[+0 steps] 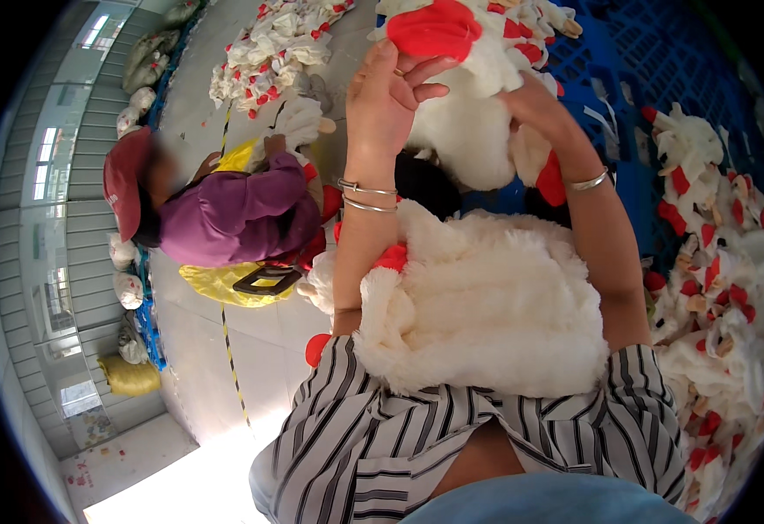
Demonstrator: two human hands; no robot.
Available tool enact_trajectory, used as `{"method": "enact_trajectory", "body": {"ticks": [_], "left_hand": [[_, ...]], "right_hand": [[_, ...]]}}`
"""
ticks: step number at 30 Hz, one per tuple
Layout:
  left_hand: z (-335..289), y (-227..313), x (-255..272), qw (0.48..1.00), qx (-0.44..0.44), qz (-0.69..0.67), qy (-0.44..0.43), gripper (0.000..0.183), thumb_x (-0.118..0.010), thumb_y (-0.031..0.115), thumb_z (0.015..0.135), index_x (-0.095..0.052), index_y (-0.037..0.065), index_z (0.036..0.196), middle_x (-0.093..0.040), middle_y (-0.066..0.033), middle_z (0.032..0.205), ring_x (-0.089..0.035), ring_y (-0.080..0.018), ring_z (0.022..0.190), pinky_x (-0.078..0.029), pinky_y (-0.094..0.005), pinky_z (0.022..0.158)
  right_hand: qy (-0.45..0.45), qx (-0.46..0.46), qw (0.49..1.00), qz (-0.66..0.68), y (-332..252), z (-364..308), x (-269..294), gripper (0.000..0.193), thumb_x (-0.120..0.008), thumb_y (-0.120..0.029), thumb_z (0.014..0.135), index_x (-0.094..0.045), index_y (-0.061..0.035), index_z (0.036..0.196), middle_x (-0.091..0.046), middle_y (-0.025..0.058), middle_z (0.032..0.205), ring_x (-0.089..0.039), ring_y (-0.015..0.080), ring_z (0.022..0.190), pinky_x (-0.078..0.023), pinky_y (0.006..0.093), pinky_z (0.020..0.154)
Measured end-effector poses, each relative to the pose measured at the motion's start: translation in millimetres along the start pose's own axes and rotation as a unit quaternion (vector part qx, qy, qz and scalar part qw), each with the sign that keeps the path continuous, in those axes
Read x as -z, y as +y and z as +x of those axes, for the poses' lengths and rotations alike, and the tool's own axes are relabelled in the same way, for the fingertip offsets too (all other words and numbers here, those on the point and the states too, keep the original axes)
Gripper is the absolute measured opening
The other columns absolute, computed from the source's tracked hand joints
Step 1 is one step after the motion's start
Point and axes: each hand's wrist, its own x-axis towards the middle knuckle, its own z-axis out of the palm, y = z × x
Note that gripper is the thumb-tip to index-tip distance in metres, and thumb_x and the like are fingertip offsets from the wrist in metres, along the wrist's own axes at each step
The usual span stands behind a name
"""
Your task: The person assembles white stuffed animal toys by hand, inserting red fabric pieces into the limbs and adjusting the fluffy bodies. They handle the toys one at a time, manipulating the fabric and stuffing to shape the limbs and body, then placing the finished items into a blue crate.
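A fluffy white plush toy skin (460, 131) with a large red part (434, 31) is held up before me. My left hand (383, 96) is at the edge of the red part, its thumb and fingers curled against it and the lower fingers loose. On the other side, my right hand (543, 109) is closed on the white fur; its fingertips are partly hidden. Across my lap lies a thick, cream-white furry piece (487, 297), below both forearms, with a bit of red at its left corner.
Heaps of white-and-red plush pieces lie on the right (722, 323) and on the floor at the far left (273, 52). A blue plastic pallet (661, 52) stands at the far right. On my left, a person in purple (242, 210) sits handling a white piece.
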Motion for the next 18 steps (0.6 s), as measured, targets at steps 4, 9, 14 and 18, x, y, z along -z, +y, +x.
{"method": "enact_trajectory", "body": {"ticks": [4,9,14,18], "left_hand": [[4,-6,13,1.0,0.003,0.015,0.023,0.028,-0.046,0.029,0.1,-0.059,0.008,0.115,-0.066,-0.0184,0.115,-0.066,-0.029,0.103,-0.052,-0.0308,0.072],[5,3,32,0.998,-0.017,-0.023,0.056,0.024,-0.047,0.024,0.099,-0.061,0.008,0.112,-0.068,-0.0171,0.109,-0.068,-0.0243,0.092,-0.052,-0.0296,0.067],[6,-7,17,0.999,-0.009,-0.016,0.039,0.022,-0.049,0.021,0.098,-0.062,0.008,0.11,-0.069,-0.0152,0.104,-0.068,-0.0207,0.083,-0.05,-0.0285,0.064],[2,9,25,0.998,-0.033,-0.002,0.052,0.021,-0.05,0.02,0.098,-0.062,0.007,0.109,-0.07,-0.0126,0.1,-0.066,-0.0175,0.078,-0.049,-0.0275,0.063]], "right_hand": [[0.475,0.285,0.82,0.148,43,-72,194,0.04,-0.045,-0.03,0.095,-0.056,0.0008,0.117,-0.06,0.0188,0.117,-0.057,0.0345,0.109,-0.049,0.0449,0.092],[0.533,0.423,0.712,0.172,-58,-125,163,0.05,-0.031,-0.027,0.099,-0.042,0.0082,0.133,-0.047,0.0311,0.134,-0.047,0.0437,0.127,-0.04,0.0491,0.108],[-0.038,0.269,0.962,-0.031,-44,-89,46,0.052,-0.055,-0.035,0.095,-0.048,0.0005,0.133,-0.061,0.0149,0.123,-0.06,0.0254,0.11,-0.049,0.0391,0.091],[-0.357,0.186,0.872,-0.28,-42,-126,-67,0.05,-0.065,-0.033,0.087,-0.053,-0.0012,0.123,-0.063,0.0159,0.099,-0.062,0.0304,0.09,-0.049,0.0382,0.079]]}}
